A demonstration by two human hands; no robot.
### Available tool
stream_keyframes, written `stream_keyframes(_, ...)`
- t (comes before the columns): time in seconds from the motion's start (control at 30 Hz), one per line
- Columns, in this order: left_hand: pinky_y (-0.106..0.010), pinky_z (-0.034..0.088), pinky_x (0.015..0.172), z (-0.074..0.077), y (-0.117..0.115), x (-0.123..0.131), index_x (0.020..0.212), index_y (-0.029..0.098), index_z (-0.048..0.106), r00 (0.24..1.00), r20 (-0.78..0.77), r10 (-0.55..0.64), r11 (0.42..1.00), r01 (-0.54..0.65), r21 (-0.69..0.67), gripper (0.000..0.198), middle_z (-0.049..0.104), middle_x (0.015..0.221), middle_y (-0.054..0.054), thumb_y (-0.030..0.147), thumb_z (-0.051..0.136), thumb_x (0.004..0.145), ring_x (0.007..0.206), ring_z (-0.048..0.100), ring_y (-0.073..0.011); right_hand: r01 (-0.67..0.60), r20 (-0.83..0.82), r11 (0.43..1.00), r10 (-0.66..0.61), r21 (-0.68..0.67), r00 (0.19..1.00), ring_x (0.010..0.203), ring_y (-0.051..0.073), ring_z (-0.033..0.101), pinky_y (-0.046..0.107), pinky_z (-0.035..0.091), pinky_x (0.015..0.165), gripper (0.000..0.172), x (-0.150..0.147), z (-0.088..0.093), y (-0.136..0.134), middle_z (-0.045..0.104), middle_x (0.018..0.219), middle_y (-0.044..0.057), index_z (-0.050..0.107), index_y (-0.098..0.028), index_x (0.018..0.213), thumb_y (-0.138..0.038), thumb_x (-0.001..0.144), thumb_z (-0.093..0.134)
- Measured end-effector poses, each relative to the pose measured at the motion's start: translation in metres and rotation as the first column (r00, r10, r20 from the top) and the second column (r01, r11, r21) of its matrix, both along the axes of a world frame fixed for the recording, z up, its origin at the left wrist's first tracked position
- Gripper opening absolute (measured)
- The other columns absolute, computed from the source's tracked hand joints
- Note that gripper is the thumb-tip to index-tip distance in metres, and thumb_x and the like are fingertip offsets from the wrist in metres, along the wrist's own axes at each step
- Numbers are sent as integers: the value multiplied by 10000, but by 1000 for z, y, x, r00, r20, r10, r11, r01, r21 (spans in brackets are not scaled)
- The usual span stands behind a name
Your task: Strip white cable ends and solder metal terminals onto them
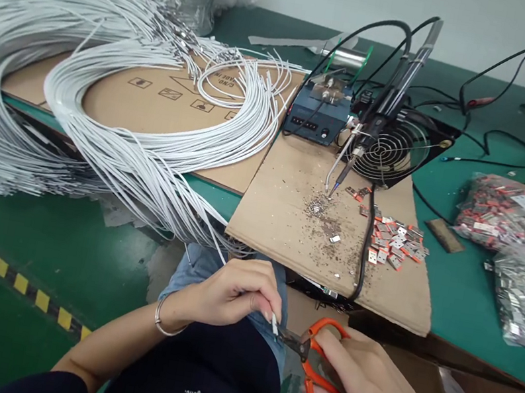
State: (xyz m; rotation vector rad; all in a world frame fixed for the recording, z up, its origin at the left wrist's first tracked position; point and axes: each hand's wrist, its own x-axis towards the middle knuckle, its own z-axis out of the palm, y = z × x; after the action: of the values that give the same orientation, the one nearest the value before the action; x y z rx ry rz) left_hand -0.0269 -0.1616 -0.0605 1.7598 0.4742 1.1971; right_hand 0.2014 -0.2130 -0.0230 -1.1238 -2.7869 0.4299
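Between thumb and forefinger, my left hand pinches the end of a white cable above my lap. My right hand holds orange-handled scissors, fingers through the loops. The scissor blades meet the cable tip just beyond my left fingertips; whether they are fully closed on it is hard to make out. A large bundle of white cables lies to the left on flat cardboard and hangs over the table's front edge near my left hand.
A soldering iron stands tip down over a cardboard sheet, beside a blue soldering station and a black fan. Orange-and-metal USB connectors lie scattered on the right. Bags of connectors sit farther right.
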Motion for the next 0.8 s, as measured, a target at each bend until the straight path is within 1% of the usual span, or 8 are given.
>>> stream_keyframes(0.1, -233, 439, 573, -1, 0, 0, 681, 137, 612, 1000, 6, 6, 999, -5, -31, 294, 589, 571, -42, 292, 500, 903, 564, 523, -121, -45, 15, 978, 42, 205, 999, 583, 200, 641, 315, 472, 611, 241, -6, 0, 4, 670, 699, 64, 459, -149, 1036, -229, 935, 255)
stream_keyframes(0.2, -218, 440, 555, 0, 1, 0, 680, 130, 611, 1000, -1, -20, 998, 20, -63, 307, 589, 582, -43, 300, 490, 906, 557, 527, -114, -56, -24, 943, 67, 329, 997, 404, 150, 547, 275, 389, 497, 252, -7, -4, 9, 588, 522, -8, 473, -174, 853, -186, 954, 243)
stream_keyframes(0.3, -206, 448, 543, 0, 0, 2, 675, 129, 599, 999, 2, -44, 995, 44, -87, 316, 592, 595, -45, 298, 477, 912, 547, 534, -108, -33, -89, 900, 79, 434, 993, 329, 117, 465, 270, 370, 521, 207, -2, -12, 12, 512, 439, -62, 470, -185, 790, -140, 939, 333)
stream_keyframes(0.37, -205, 454, 543, 1, 0, 2, 670, 130, 594, 999, 6, -52, 994, 52, -97, 313, 592, 600, -46, 291, 476, 911, 549, 541, -109, 8, -152, 924, 55, 383, 987, 377, 119, 509, 267, 393, 561, 179, 1, -16, 13, 557, 480, -47, 460, -195, 791, -119, 919, 361)
stream_keyframes(0.47, -208, 462, 561, 1, 0, 1, 672, 130, 597, 998, 21, -64, 993, 66, -94, 295, 585, 596, -45, 289, 500, 900, 563, 545, -112, 15, -198, 990, 13, 140, 980, 538, 161, 604, 270, 447, 599, 54, 4, -17, 9, 644, 620, 2, 453, -205, 887, -179, 870, 409)
stream_keyframes(0.63, -208, 467, 588, 1, 1, -5, 669, 127, 606, 995, 32, -93, 993, 95, -75, 259, 583, 610, -45, 252, 534, 884, 584, 541, -108, 55, -94, 997, -60, -57, 994, 863, 241, 644, 308, 508, 690, 355, 9, -9, -2, 672, 845, 67, 442, -215, 1119, -193, 765, 431)
stream_keyframes(0.73, -206, 462, 591, 1, 2, -6, 673, 126, 614, 994, 29, -107, 992, 109, -69, 252, 580, 612, -44, 235, 533, 885, 589, 539, -108, 49, -38, 994, -53, -100, 998, 845, 235, 639, 307, 509, 667, 330, 9, -3, -2, 652, 851, 74, 441, -222, 1108, -180, 784, 396)
stream_keyframes(0.8, -207, 460, 594, 2, 2, -6, 676, 127, 619, 993, 21, -120, 990, 121, -67, 256, 581, 611, -44, 234, 526, 889, 590, 540, -109, 11, -6, 994, -12, -111, 1000, 736, 215, 627, 297, 496, 616, 239, 9, 1, 1, 627, 768, 47, 455, -227, 1035, -187, 805, 400)
